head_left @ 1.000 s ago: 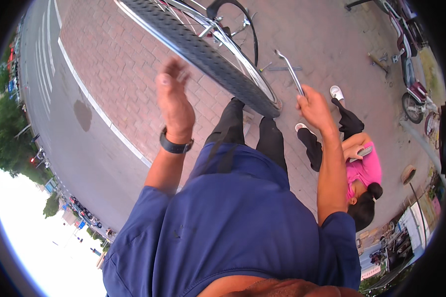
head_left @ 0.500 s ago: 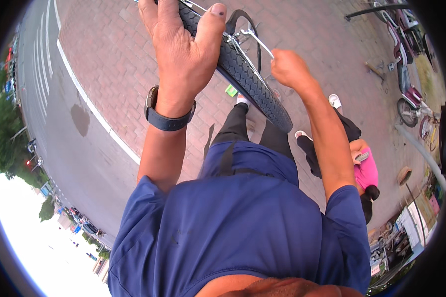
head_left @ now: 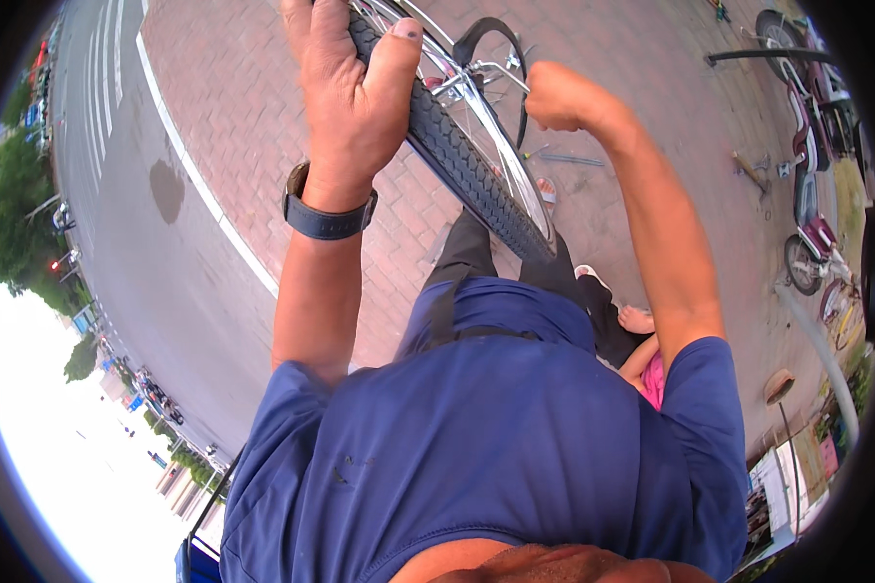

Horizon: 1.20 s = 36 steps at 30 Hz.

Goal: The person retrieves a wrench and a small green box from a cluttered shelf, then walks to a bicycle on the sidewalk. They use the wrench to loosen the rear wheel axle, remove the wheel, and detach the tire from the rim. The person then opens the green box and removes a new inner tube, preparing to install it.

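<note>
A bicycle wheel (head_left: 481,180) with a black knobby tyre and silver rim slants in front of my body, its lower end above my legs. My left hand (head_left: 355,97), wearing a dark watch, is clasped over the upper part of the tyre, thumb on the right side and fingers on the left. To the right of the wheel, my right hand (head_left: 564,97) is closed in a fist round the end of a bent silver bar (head_left: 499,71). Whether this is a crank or a tool I cannot tell. A black curved part (head_left: 496,27) arches behind the bar.
A person in pink (head_left: 653,381) sits low at my right, partly hidden by my arm. A hammer-like tool (head_left: 751,173) and a thin bluish rod (head_left: 572,158) lie on the brick paving (head_left: 224,117). Parked two-wheelers (head_left: 807,185) stand far right; a road (head_left: 117,253) runs left.
My right hand and the bar's end have moved up and slightly left. My left hand stays on the tyre. The person in pink is now more hidden by my right arm.
</note>
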Tool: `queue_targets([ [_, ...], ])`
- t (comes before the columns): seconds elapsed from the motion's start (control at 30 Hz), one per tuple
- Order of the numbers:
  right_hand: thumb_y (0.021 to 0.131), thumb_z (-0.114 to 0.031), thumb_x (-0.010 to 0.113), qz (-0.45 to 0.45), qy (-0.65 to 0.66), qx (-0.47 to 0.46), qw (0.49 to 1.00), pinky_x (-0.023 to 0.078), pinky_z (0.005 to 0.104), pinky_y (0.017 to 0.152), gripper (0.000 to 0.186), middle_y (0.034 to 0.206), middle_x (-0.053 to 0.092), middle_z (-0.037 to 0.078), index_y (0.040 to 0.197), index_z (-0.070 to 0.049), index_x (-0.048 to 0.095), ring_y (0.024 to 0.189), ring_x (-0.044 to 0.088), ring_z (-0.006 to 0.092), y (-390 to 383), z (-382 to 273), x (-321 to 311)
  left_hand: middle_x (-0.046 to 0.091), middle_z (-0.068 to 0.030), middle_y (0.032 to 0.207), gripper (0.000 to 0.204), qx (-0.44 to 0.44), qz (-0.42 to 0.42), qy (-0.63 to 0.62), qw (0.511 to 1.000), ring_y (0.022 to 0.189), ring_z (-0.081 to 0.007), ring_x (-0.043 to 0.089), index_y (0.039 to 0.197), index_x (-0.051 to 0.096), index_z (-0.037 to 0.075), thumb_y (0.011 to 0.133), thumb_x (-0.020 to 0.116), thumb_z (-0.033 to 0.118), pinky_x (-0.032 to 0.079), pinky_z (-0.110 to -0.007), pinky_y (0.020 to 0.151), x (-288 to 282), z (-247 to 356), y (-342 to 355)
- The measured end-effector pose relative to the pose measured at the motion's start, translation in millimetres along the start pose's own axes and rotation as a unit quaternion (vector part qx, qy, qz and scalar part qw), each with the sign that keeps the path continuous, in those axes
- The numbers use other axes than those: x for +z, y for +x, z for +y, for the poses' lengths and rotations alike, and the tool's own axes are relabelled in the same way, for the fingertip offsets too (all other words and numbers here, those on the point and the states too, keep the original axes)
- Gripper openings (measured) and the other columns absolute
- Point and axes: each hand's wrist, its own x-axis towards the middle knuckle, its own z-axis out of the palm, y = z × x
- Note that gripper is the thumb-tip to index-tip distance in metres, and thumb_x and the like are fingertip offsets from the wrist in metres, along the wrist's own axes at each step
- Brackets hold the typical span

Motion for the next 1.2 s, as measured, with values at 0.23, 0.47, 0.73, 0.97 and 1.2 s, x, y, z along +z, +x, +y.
queue_targets([
  [0.23,0.071,0.001,0.049,-0.03,0.045,0.044,0.998,0.041,0.0395,0.04,0.019,0.058,0.061,0.019,0.066,0.01,0.065,0.042,0.054,0.0243,-6,-40,-49,0.032,-0.0319,0.156,0.051,0.035,0.003,0.067,0.997,0.149,-0.0389,0.028,0.135,0.057,0.002,0.088,0.065,0.017,0.024,-0.046,0.119,-1,3,0],
  [0.47,0.072,-0.001,0.053,-0.026,-0.076,-0.001,0.997,0.049,0.0484,0.05,0.019,0.069,0.065,0.027,0.072,0.013,0.065,0.053,0.063,0.0377,-4,-25,-15,0.03,-0.0335,0.157,0.051,0.019,0.04,-0.012,0.999,0.147,-0.0408,0.031,0.132,0.06,0.001,0.083,0.064,0.015,0.025,-0.047,0.119,5,5,-1],
  [0.73,0.081,-0.011,0.056,0.012,-0.114,-0.034,0.993,0.052,0.053,0.075,0.026,0.082,0.064,0.036,0.08,0.013,0.067,0.081,0.065,0.0507,-6,-25,-16,0.025,-0.0357,0.158,0.052,0.009,0.035,-0.017,0.999,0.149,-0.0421,0.026,0.132,0.06,0.001,0.082,0.063,0.014,0.022,-0.046,0.12,6,1,1],
  [0.97,0.088,-0.017,0.058,0.066,-0.083,0.041,0.994,0.053,0.0536,0.079,0.029,0.087,0.066,0.035,0.085,0.009,0.069,0.084,0.066,0.0493,-16,-24,8,0.026,-0.0357,0.157,0.052,0.005,0.021,-0.036,0.999,0.15,-0.0405,0.026,0.133,0.057,0.0,0.082,0.062,0.013,0.022,-0.045,0.119,5,4,0],
  [1.2,0.092,-0.017,0.059,0.105,-0.046,0.029,0.993,0.051,0.0558,0.076,0.024,0.082,0.066,0.031,0.09,0.007,0.063,0.081,0.065,0.0492,-28,-13,24,0.028,-0.0349,0.157,0.053,-0.004,0.007,-0.062,0.998,0.151,-0.0377,0.023,0.131,0.057,-0.002,0.081,0.062,0.014,0.02,-0.044,0.119,1,-24,8],
])
